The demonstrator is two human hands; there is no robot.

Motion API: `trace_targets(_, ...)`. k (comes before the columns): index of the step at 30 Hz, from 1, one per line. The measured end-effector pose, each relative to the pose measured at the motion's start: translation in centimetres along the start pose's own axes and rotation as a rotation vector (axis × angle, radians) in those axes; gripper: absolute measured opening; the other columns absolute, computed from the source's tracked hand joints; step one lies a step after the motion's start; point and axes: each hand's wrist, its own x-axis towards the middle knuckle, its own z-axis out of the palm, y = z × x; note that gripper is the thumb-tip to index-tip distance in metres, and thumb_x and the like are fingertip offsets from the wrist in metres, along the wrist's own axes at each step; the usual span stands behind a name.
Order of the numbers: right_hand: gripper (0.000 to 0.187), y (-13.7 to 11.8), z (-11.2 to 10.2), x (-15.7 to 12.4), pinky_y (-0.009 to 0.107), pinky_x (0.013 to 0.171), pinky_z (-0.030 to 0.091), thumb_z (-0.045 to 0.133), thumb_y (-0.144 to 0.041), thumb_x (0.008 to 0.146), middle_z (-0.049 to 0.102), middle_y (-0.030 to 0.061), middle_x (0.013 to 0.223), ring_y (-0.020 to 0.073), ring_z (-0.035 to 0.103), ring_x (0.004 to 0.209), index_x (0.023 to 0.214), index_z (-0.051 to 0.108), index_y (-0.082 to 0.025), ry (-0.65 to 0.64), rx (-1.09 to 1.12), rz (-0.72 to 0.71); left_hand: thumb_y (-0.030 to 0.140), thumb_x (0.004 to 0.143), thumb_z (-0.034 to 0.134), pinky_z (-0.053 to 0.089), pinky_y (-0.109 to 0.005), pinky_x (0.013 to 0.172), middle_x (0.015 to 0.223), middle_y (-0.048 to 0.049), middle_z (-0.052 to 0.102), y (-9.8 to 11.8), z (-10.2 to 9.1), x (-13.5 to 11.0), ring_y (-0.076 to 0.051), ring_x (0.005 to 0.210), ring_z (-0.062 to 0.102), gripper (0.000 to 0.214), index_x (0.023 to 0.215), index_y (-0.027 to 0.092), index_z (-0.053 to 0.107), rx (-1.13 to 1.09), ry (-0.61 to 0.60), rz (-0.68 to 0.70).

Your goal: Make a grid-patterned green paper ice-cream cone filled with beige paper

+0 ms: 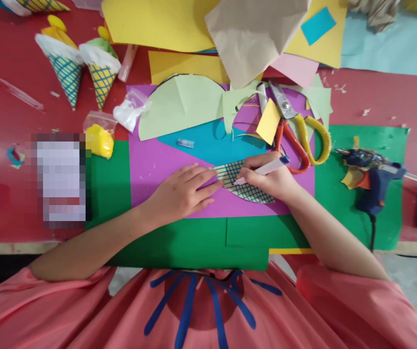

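Observation:
My right hand (pixel 272 179) is closed around a white pen with a blue cap (pixel 266 169), its tip on a pale paper piece covered in a blue crosshatch grid (pixel 243 186). My left hand (pixel 183 191) lies flat with fingers stretched out, pressing the left end of that gridded piece. The piece rests on a purple sheet (pixel 150 165), which lies over a green sheet (pixel 179 242).
Red and yellow scissors (pixel 296 131) lie just beyond my right hand. A blue glue gun (pixel 370 177) stands at the right. Two paper cones (pixel 85 72) are at the back left, near a yellow lump (pixel 100 140). Pale green, blue and yellow paper pieces cover the back.

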Motion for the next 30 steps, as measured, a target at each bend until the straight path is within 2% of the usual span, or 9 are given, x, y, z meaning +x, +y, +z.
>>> trace_targets(6, 0.029, -0.09, -0.13, -0.05, 0.023, 0.044, 0.021, 0.052, -0.019, 0.076, 0.034, -0.0051, 0.047, 0.0053, 0.029, 0.047, 0.049, 0.045, -0.016, -0.076, 0.005, -0.011, 0.026, 0.092, 0.055, 0.047, -0.046, 0.104, 0.125, -0.0122, 0.060, -0.02, 0.01, 0.01, -0.027, 0.118, 0.056, 0.036, 0.126, 0.016, 0.058, 0.022, 0.015, 0.013)
trace_targets(15, 0.029, 0.28, -0.33, -0.11, 0.024, 0.046, 0.023, 0.053, -0.012, 0.075, 0.040, -0.0053, 0.047, 0.0055, 0.029, 0.047, 0.048, 0.044, -0.017, -0.176, -0.049, -0.096, 0.024, 0.092, 0.055, 0.046, -0.047, 0.105, 0.126, -0.0124, 0.060, -0.04, -0.05, 0.08, -0.026, 0.119, 0.056, 0.035, 0.126, 0.017, 0.059, -0.015, -0.001, -0.002)
trace_targets(21, 0.028, 0.55, -0.40, -0.16, 0.023, 0.046, 0.025, 0.053, -0.013, 0.076, 0.046, -0.0043, 0.047, 0.0057, 0.033, 0.047, 0.048, 0.048, -0.017, -0.193, -0.081, -0.111, 0.024, 0.092, 0.054, 0.046, -0.048, 0.106, 0.127, -0.0116, 0.060, -0.04, 0.02, 0.03, -0.026, 0.120, 0.056, 0.036, 0.128, 0.019, 0.057, -0.025, -0.015, -0.014)
trace_targets(24, 0.027, 0.44, -0.57, -0.21, 0.022, 0.044, 0.028, 0.053, -0.014, 0.076, 0.050, -0.0033, 0.048, 0.0064, 0.040, 0.046, 0.049, 0.051, -0.017, -0.194, 0.000, -0.070, 0.024, 0.092, 0.054, 0.046, -0.048, 0.105, 0.127, -0.0126, 0.060, -0.04, 0.01, 0.00, -0.026, 0.119, 0.056, 0.036, 0.127, 0.017, 0.058, -0.012, -0.009, 0.001)
trace_targets(26, 0.025, 0.28, -0.61, -0.29, 0.022, 0.043, 0.032, 0.054, -0.017, 0.077, 0.055, -0.0020, 0.050, 0.0076, 0.046, 0.045, 0.053, 0.057, -0.016, -0.131, 0.129, 0.001, 0.025, 0.092, 0.054, 0.046, -0.047, 0.105, 0.127, -0.0127, 0.059, -0.03, 0.02, 0.00, -0.027, 0.119, 0.055, 0.035, 0.126, 0.016, 0.059, -0.003, -0.011, 0.005)
trace_targets(28, 0.024, 0.11, -0.46, -0.41, 0.022, 0.042, 0.035, 0.054, -0.022, 0.081, 0.057, -0.0016, 0.050, 0.0085, 0.049, 0.043, 0.060, 0.062, -0.016, 0.042, 0.246, 0.059, 0.025, 0.093, 0.054, 0.046, -0.047, 0.106, 0.128, -0.0121, 0.059, 0.00, 0.06, 0.03, -0.027, 0.120, 0.055, 0.035, 0.126, 0.017, 0.059, 0.005, -0.020, -0.002)
trace_targets(30, 0.024, -0.01, -0.12, -0.50, 0.023, 0.041, 0.038, 0.056, -0.030, 0.085, 0.058, -0.0016, 0.050, 0.0089, 0.049, 0.042, 0.068, 0.065, -0.017, 0.229, 0.297, 0.055, 0.026, 0.093, 0.053, 0.045, -0.046, 0.106, 0.129, -0.0119, 0.059, 0.06, 0.12, 0.09, -0.027, 0.121, 0.054, 0.036, 0.128, 0.017, 0.058, 0.006, -0.020, -0.005)
